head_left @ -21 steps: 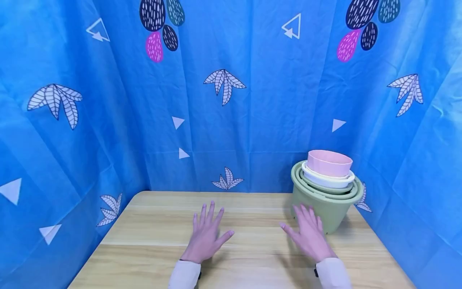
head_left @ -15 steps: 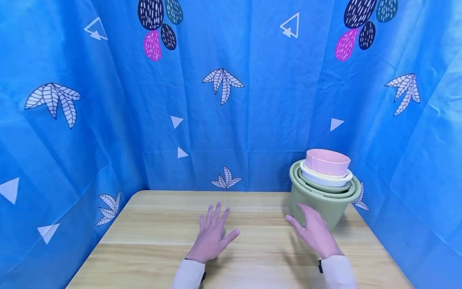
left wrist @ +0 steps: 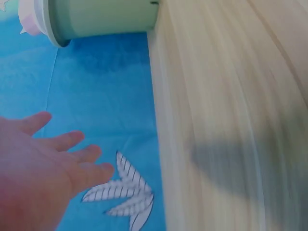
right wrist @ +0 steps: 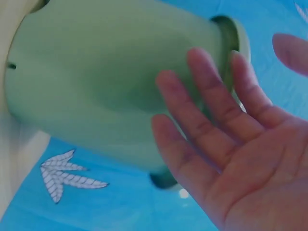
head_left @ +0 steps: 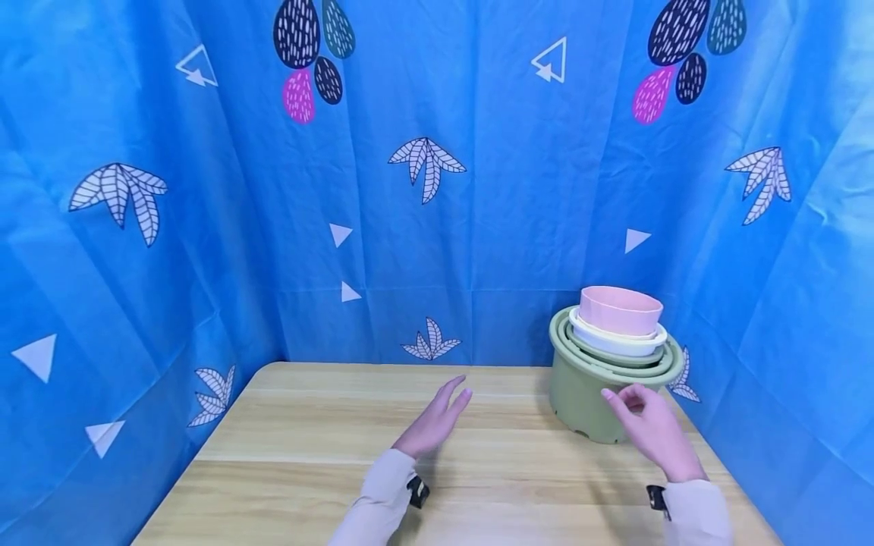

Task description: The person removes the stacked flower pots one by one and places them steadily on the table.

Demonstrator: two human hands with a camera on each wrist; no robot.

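Observation:
At the table's back right, light-green plastic flowerpots (head_left: 580, 390) stand nested. A white pot (head_left: 608, 341) sits in their top, with a pink pot (head_left: 621, 312) uppermost. My right hand (head_left: 654, 434) is in front of the green stack's right side, fingers gently bent and holding nothing. In the right wrist view, the fingertips of this hand (right wrist: 245, 144) overlap the outermost green pot (right wrist: 101, 72) near its rim. Over the middle of the table, my left hand (head_left: 433, 423) is turned on edge, its fingers extended and empty. The left wrist view shows this hand (left wrist: 43, 173) with fingers spread.
The pale wooden table (head_left: 287, 432) has a rounded back left corner. A blue curtain (head_left: 423, 250) printed with leaves, triangles and drops surrounds it at the back and both sides, close behind the pots. Dark bands are worn on both wrists.
My right hand has moved right across the front of the pots, its fingers bending. The left hand has shifted right and turned from palm down onto its edge. The pots stay put.

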